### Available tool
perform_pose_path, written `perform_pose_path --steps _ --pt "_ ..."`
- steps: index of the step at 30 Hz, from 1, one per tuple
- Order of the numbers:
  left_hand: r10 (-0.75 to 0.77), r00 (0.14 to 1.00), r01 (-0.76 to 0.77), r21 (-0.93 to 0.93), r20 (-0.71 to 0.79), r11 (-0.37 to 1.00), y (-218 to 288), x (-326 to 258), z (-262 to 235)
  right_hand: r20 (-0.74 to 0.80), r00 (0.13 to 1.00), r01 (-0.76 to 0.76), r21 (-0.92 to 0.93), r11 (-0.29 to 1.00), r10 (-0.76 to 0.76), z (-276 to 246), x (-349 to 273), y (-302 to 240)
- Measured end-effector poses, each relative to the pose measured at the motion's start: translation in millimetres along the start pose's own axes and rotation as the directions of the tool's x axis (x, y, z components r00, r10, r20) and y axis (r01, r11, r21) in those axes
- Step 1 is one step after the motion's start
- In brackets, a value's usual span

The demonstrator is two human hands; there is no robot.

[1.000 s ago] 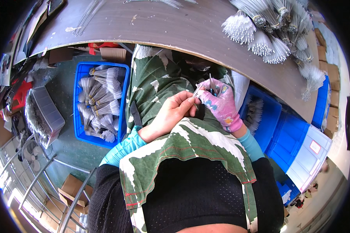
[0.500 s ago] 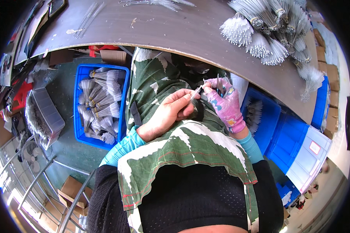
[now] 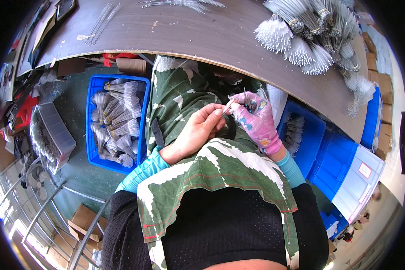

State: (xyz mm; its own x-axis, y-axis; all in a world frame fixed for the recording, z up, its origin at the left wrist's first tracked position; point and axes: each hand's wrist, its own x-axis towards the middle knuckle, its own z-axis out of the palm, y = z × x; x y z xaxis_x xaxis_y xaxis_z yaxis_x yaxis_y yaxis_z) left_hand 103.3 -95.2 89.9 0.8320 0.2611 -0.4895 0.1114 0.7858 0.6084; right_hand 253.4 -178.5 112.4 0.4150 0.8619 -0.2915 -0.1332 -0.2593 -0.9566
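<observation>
Above my lap, my bare left hand (image 3: 199, 130) pinches a small wire brush (image 3: 227, 108) with pale bristles between thumb and fingers. At the brush's other end is my right hand (image 3: 258, 123), in a pink flowered glove, with thumb and forefinger closed on it. A slim metal tool (image 3: 247, 100), which looks like small pliers, is also tucked in the gloved hand and points away from me. Its handles are mostly hidden by the fingers. Both hands nearly meet over my camouflage apron (image 3: 175, 121).
A brown table (image 3: 202, 33) curves across the far side. Bundled brushes (image 3: 312, 45) lie on its right, loose brushes (image 3: 102, 23) on its left. At my left stands a blue bin (image 3: 90, 148) of brush bundles; more blue bins (image 3: 329, 164) stand at right. A metal rail (image 3: 42, 209) is lower left.
Both hands have shifted slightly. The gloved hand has turned and come a little left, its fingers now covering more of the brush's end. The tool has tilted with it.
</observation>
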Motion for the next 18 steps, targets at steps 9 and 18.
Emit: perform_pose_path --steps 9,18 --pt "0.114 0.99 -0.101 0.155 -0.077 0.983 1 1 4 -0.11 0.984 -0.145 -0.042 0.988 0.14 -16 10 -3" --pt "0.13 0.991 -0.135 0.284 0.038 0.949 -8 12 -6 -0.098 0.99 0.064 -0.323 0.944 -0.1 -10 18 19"
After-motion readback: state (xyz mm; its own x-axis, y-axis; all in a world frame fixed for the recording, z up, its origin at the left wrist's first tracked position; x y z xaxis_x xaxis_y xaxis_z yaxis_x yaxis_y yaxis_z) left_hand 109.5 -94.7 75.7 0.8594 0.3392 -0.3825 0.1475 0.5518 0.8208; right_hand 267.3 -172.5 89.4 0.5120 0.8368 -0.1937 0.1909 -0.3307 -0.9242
